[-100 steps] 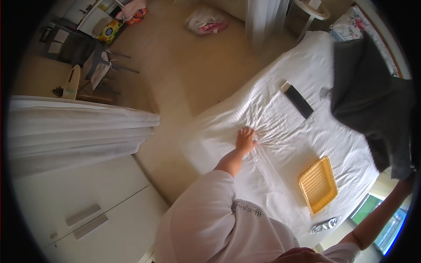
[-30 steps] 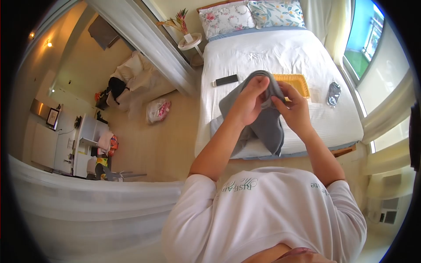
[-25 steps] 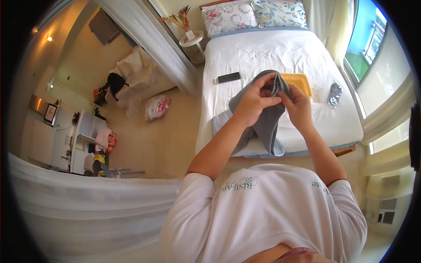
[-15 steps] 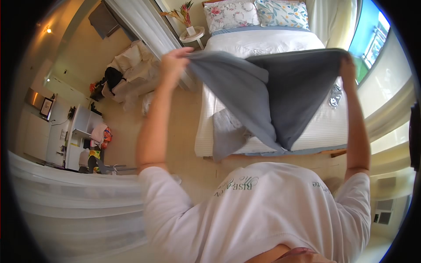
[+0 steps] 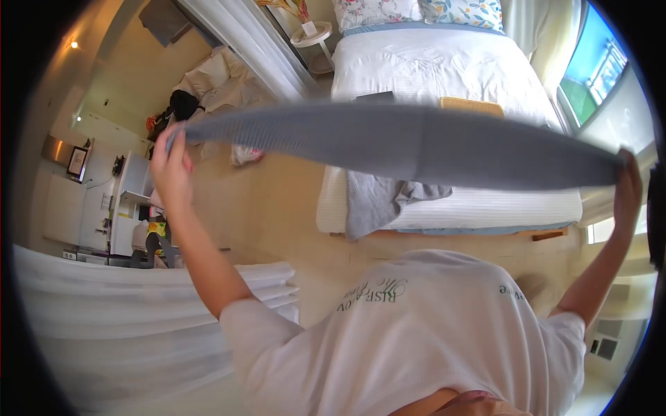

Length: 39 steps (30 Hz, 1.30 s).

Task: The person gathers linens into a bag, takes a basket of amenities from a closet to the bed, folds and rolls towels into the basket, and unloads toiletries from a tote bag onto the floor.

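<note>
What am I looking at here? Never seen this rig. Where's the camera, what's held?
No machine here: these are a person's bare hands. The one camera sits on their head, looking forward and down, so the white shirt at the bottom is the wearer's own. The left hand and right hand hold opposite ends of a grey cloth, with the bed beyond it. On the bed are two patterned pillows, plus a yellow basket and a dark flat item, both partly hidden behind the cloth. More grey fabric lies at the near end; I can't tell whether it joins the held cloth.
</note>
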Each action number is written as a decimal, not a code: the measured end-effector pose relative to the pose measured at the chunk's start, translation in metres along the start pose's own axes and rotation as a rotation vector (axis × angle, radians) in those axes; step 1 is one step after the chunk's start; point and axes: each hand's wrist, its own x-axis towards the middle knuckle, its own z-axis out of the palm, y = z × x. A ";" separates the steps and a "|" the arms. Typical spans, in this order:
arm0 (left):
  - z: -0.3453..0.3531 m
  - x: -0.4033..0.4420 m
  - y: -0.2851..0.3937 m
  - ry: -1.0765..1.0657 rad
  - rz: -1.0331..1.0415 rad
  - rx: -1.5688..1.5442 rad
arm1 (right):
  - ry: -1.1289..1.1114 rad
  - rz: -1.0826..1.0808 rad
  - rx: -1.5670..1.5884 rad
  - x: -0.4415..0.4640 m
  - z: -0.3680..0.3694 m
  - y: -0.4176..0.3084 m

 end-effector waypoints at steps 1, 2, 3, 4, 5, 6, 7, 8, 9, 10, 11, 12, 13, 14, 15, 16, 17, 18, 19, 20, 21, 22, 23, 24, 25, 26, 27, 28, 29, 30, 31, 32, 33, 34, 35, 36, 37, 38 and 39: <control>-0.009 -0.013 -0.003 -0.040 -0.035 -0.146 | -0.107 0.145 0.181 -0.024 -0.025 0.017; -0.014 -0.022 -0.003 -0.080 -0.071 -0.292 | -0.167 0.108 0.373 -0.047 -0.026 0.010; -0.018 -0.023 0.000 -0.037 -0.092 -0.346 | -0.258 0.160 0.468 -0.059 -0.025 -0.001; -0.019 -0.022 0.006 0.004 -0.113 -0.402 | -0.398 0.193 0.543 -0.065 -0.019 -0.015; -0.014 -0.018 0.010 0.044 -0.137 -0.456 | -0.502 0.194 0.534 -0.067 -0.018 -0.016; -0.002 -0.011 0.014 0.046 -0.107 -0.445 | -0.605 0.194 0.526 -0.067 -0.017 -0.016; 0.017 0.001 0.016 0.047 -0.074 -0.436 | -0.605 0.246 0.519 -0.066 -0.012 -0.015; 0.037 0.016 0.018 0.047 -0.041 -0.428 | -0.605 0.297 0.512 -0.064 -0.005 -0.013; 0.060 0.034 0.012 0.040 -0.057 -0.354 | -0.607 0.345 0.506 -0.061 0.001 -0.007; 0.088 0.056 -0.003 0.014 -0.051 -0.320 | -0.555 0.400 0.469 -0.057 0.010 0.006; 0.130 0.068 -0.003 -0.036 -0.066 -0.289 | -0.553 0.474 0.483 -0.051 0.016 0.024; 0.174 0.083 -0.009 -0.052 -0.115 -0.265 | -0.556 0.549 0.495 -0.045 0.021 0.044; 0.215 0.099 -0.024 -0.137 -0.151 -0.254 | -0.559 0.601 0.520 -0.038 0.030 0.067; 0.257 0.121 -0.051 -0.179 -0.246 -0.229 | -0.560 0.655 0.541 -0.031 0.039 0.091; 0.305 0.134 -0.073 -0.229 -0.313 -0.221 | -0.556 0.706 0.560 -0.022 0.048 0.117; 0.353 0.144 -0.099 -0.279 -0.405 -0.219 | -0.489 0.753 0.628 -0.014 0.056 0.140; 0.401 0.150 -0.119 -0.319 -0.458 -0.149 | -0.420 0.802 0.697 -0.007 0.065 0.165; 0.447 0.156 -0.143 -0.347 -0.472 -0.040 | -0.346 0.856 0.767 -0.004 0.076 0.190; 0.492 0.157 -0.165 -0.349 -0.452 -0.014 | -0.320 0.862 0.783 -0.002 0.082 0.228; 0.536 0.157 -0.192 -0.358 -0.438 0.013 | -0.291 0.898 0.783 0.002 0.092 0.256; 0.581 0.168 -0.236 -0.336 -0.413 0.037 | -0.258 0.939 0.779 0.008 0.105 0.281; 0.621 0.167 -0.272 -0.319 -0.393 0.060 | -0.223 0.985 0.767 0.012 0.116 0.309; 0.649 0.153 -0.279 -0.314 -0.344 0.111 | -0.236 1.006 0.756 0.014 0.126 0.347; 0.673 0.140 -0.275 -0.315 -0.299 0.167 | -0.249 1.036 0.744 0.009 0.135 0.392; 0.686 0.121 -0.265 -0.317 -0.346 0.202 | -0.225 1.083 0.721 0.001 0.142 0.438; 0.693 0.102 -0.264 -0.310 -0.393 0.237 | -0.209 1.125 0.697 -0.007 0.149 0.479; 0.693 0.088 -0.280 -0.381 -0.358 0.257 | -0.181 1.195 0.614 -0.016 0.158 0.507; 0.686 0.074 -0.311 -0.394 -0.303 0.311 | -0.153 1.253 0.535 -0.023 0.168 0.530; 0.672 0.059 -0.359 -0.379 -0.293 0.353 | -0.119 1.299 0.459 -0.028 0.175 0.544; 0.642 0.035 -0.381 -0.345 -0.322 0.398 | -0.096 1.387 0.457 -0.032 0.183 0.549; 0.610 0.010 -0.397 -0.288 -0.522 0.566 | -0.088 1.409 0.411 -0.034 0.191 0.551; 0.575 -0.011 -0.405 -0.216 -0.721 0.625 | -0.085 1.434 0.364 -0.038 0.199 0.553; 0.537 -0.032 -0.425 -0.107 -0.886 0.665 | -0.079 1.467 0.340 -0.039 0.207 0.553; 0.501 -0.055 -0.432 0.068 -0.977 0.629 | -0.075 1.501 0.310 -0.040 0.212 0.552; 0.456 -0.084 -0.480 0.214 -0.999 0.729 | -0.071 1.530 0.280 -0.041 0.218 0.549; 0.419 -0.107 -0.502 0.256 -1.107 0.663 | -0.097 1.542 0.181 -0.049 0.222 0.561; 0.394 -0.127 -0.509 0.301 -1.215 0.591 | -0.125 1.548 0.081 -0.064 0.223 0.585; 0.387 -0.136 -0.497 0.322 -1.251 0.674 | -0.154 1.552 -0.022 -0.075 0.222 0.599; 0.385 -0.134 -0.477 0.342 -1.284 0.754 | -0.201 1.549 0.007 -0.077 0.223 0.599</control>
